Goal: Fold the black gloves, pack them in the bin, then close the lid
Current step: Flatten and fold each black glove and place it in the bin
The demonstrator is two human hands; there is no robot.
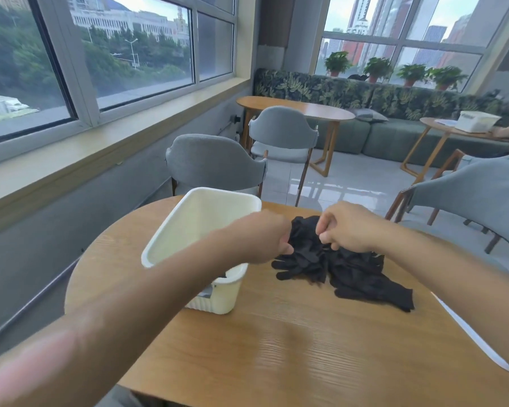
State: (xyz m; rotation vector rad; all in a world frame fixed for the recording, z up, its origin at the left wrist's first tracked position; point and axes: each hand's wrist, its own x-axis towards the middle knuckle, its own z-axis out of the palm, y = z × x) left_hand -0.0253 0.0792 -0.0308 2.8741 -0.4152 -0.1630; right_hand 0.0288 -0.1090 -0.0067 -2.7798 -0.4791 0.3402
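A round wooden table [291, 342] fills the lower frame. At centre, the left hand [265, 236] and right hand [347, 227] each pinch the heap of black gloves [350, 268]. The cream bin [200, 245] stands open just left. Best to lift one glove free first, then flatten it before folding.

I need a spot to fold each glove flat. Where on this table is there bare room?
Bare wood lies on the near side of the table, between the bin and the right edge, below the glove pile. It is crowded farther back, where both hands work the pile.
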